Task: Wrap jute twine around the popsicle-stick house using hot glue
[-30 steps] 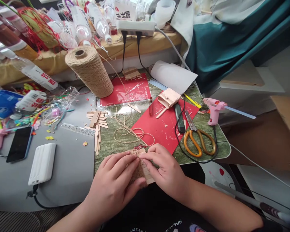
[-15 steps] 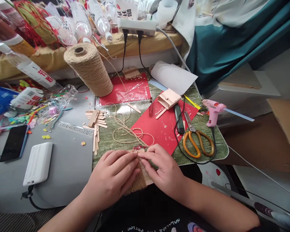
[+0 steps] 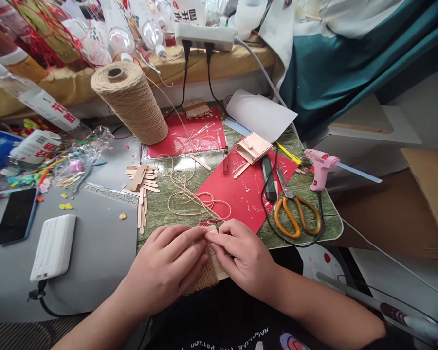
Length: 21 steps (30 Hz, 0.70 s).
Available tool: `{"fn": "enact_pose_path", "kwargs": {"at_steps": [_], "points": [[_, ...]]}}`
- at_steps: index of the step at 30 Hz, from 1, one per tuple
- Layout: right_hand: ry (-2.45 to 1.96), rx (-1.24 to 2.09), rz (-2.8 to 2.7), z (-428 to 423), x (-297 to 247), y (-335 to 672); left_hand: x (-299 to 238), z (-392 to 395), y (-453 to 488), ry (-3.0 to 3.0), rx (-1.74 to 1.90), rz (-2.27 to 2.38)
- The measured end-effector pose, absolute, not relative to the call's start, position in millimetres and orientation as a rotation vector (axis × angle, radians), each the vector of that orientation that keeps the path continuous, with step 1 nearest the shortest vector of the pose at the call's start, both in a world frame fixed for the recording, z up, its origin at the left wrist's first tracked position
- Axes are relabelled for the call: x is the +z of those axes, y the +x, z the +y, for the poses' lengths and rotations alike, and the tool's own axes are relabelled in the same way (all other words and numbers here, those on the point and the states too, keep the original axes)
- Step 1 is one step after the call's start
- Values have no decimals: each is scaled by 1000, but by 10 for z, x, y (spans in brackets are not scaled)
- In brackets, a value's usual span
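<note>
At the table's near edge lies a panel of craft sticks (image 3: 219, 268), its left part covered by rows of jute twine (image 3: 207, 278). My left hand (image 3: 168, 260) is closed over the wrapped part, fingers bent across it and hiding much of it. My right hand (image 3: 245, 250) pinches at the panel's top edge, thumb and index finger close to my left fingertips. What lies within that pinch is mostly hidden; it seems to be the twine. Loose loops of twine (image 3: 190, 197) spread beyond my hands, from the big twine spool (image 3: 133, 104).
Scissors (image 3: 290, 209), a pink glue gun (image 3: 319, 167) and a small stick box (image 3: 253, 147) lie to the right, near red card (image 3: 237, 194). Craft sticks (image 3: 143, 180), a white power bank (image 3: 54, 248) and a phone (image 3: 16, 216) lie left. A power strip (image 3: 205, 37) sits behind.
The whole view has shifted slightly. My hands stay together at the panel's top edge, with only small finger movements; the right fingertips sit closer against the left ones.
</note>
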State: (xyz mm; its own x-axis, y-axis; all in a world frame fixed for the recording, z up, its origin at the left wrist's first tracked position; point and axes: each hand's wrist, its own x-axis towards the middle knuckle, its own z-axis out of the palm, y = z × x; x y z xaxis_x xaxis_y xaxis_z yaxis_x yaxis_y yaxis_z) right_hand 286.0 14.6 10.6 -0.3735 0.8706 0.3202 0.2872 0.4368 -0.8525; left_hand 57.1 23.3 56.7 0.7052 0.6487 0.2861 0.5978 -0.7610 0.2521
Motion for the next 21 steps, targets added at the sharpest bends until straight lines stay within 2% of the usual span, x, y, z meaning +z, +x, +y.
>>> {"fn": "enact_pose_path", "kwargs": {"at_steps": [21], "points": [[-1050, 721, -2133, -18, 241, 2905, 555, 231, 539, 2795, 540, 979]]}}
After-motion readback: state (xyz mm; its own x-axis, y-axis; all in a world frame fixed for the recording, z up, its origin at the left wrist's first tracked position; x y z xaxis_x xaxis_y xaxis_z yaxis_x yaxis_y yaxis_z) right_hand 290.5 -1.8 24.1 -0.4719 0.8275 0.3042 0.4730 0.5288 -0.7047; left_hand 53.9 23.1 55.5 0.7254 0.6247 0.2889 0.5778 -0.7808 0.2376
